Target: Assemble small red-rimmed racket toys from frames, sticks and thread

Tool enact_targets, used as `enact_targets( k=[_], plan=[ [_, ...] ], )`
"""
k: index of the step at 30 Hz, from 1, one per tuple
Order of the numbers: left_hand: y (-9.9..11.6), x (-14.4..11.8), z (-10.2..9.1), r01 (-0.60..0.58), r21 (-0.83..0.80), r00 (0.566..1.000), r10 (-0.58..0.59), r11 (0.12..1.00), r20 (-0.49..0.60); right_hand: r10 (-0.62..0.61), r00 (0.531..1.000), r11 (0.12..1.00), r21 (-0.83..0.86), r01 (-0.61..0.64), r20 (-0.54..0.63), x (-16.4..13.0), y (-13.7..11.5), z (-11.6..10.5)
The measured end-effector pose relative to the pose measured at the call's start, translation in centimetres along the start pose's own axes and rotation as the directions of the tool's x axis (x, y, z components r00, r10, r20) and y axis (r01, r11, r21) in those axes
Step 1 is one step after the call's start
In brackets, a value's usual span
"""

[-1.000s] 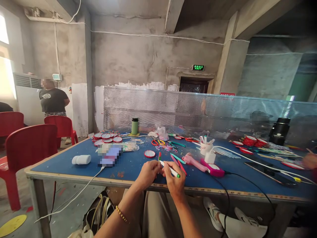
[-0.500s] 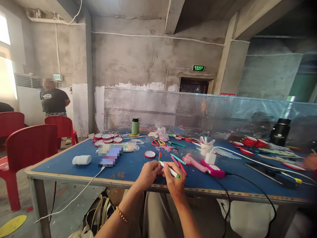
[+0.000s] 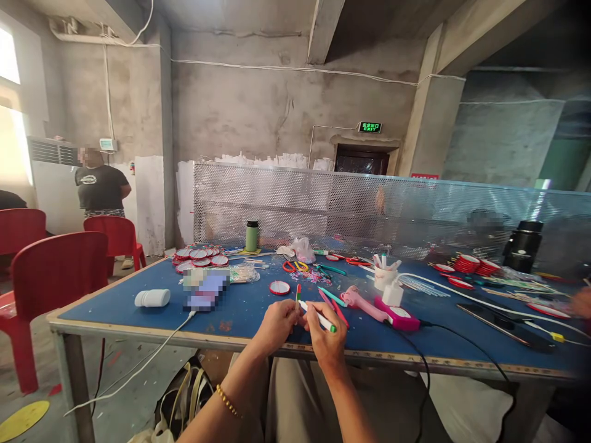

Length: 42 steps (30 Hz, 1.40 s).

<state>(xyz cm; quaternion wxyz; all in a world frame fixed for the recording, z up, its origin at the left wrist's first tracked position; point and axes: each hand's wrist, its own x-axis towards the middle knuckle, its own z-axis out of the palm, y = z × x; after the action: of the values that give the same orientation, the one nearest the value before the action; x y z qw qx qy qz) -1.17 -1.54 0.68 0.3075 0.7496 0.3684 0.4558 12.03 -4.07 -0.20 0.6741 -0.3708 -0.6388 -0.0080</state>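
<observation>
My left hand [image 3: 276, 323] is closed around a thin upright stick [image 3: 298, 291] whose top is coloured red and green. Its lower part is hidden by my fingers. In my right hand [image 3: 329, 335] is a white marker pen [image 3: 323, 320] with a green end, held like a writing pen, its other end close against the stick. Just beyond my hands lies a round red-rimmed disc [image 3: 279, 288]. Pink and teal pens or tool handles [image 3: 333, 298] lie right of my fingers, partly covered by my right hand.
A pink glue gun [image 3: 364, 303] lies to the right near a white cup of markers [image 3: 383, 275]. Stacked red-rimmed discs [image 3: 198, 255], a phone [image 3: 207, 289] and a white bottle [image 3: 152, 298] are at left. A perforated metal screen [image 3: 277, 197] backs the table. One person [image 3: 102, 187] stands far left.
My hands stay almost in place; the marker has shifted very slightly against the stick. The standing person's head has turned a little.
</observation>
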Motion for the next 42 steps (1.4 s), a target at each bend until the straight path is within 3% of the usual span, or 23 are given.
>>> enact_targets(
  k=[42],
  plan=[
    [0.1, -0.1, 0.0, 0.012, -0.021, 1.000, -0.012, 1.000, 0.003, -0.040, 0.998, 0.998, -0.058, 0.036, -0.056, -0.3, 0.9, 0.1]
  ],
)
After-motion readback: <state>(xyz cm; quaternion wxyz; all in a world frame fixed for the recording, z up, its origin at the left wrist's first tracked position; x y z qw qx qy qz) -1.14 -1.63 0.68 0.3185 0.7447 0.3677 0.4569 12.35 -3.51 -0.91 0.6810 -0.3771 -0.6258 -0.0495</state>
